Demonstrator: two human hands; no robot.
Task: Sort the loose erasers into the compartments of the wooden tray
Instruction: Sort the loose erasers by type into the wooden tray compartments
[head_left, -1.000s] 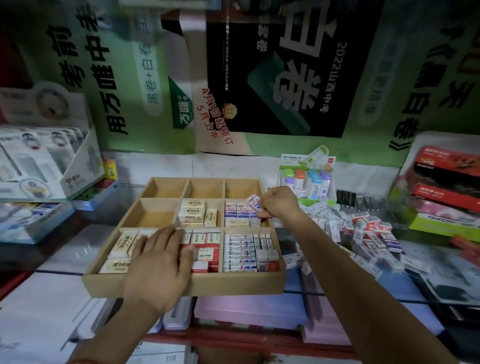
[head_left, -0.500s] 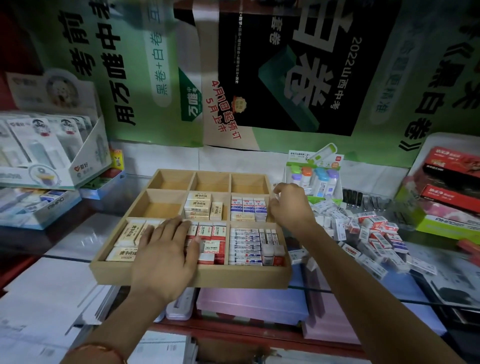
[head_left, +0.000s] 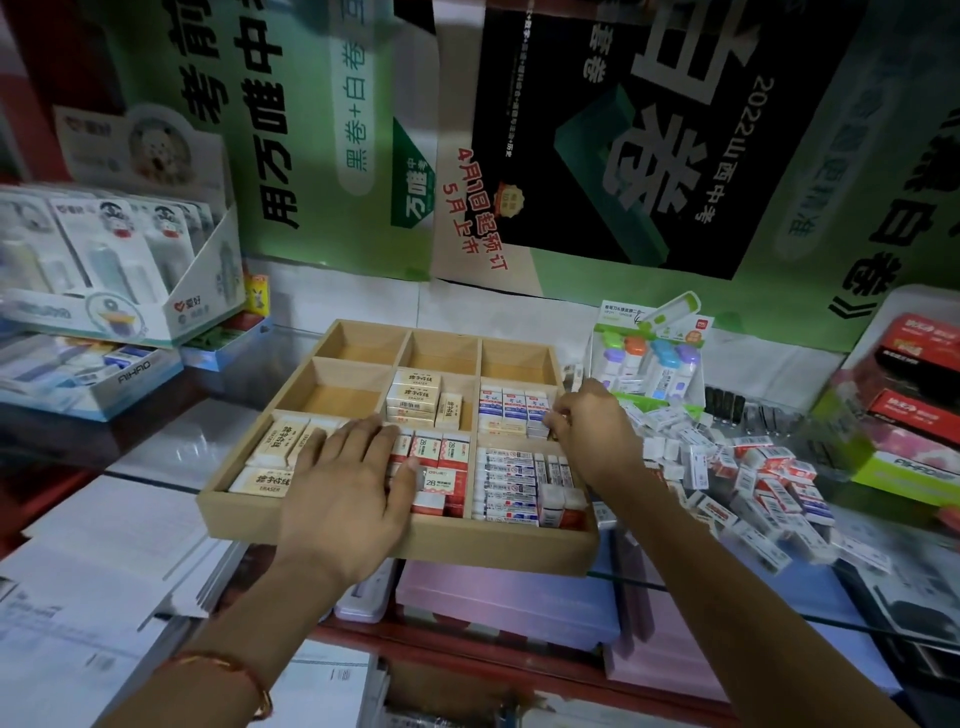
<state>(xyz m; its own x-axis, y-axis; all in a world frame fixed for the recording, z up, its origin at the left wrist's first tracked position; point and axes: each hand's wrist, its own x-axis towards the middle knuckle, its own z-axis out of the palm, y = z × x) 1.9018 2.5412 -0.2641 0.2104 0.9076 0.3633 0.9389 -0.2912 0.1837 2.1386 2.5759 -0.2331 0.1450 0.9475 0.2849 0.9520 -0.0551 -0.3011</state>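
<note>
Gently my right hand (head_left: 592, 431) pinches an eraser (head_left: 545, 420), seemingly light and firm, by its sides, left hand (head_left: 353, 483) flat on the wooden tray (head_left: 493, 545).

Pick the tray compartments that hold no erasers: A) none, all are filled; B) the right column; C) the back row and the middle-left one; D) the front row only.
C: in the tray, the back row and the middle-left compartment show bare wood; the other five hold erasers.

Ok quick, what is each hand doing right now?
Left hand: open, lying flat over the front of the wooden tray.
Right hand: pinching a blue-and-white eraser at the tray's middle-right compartment.
</note>
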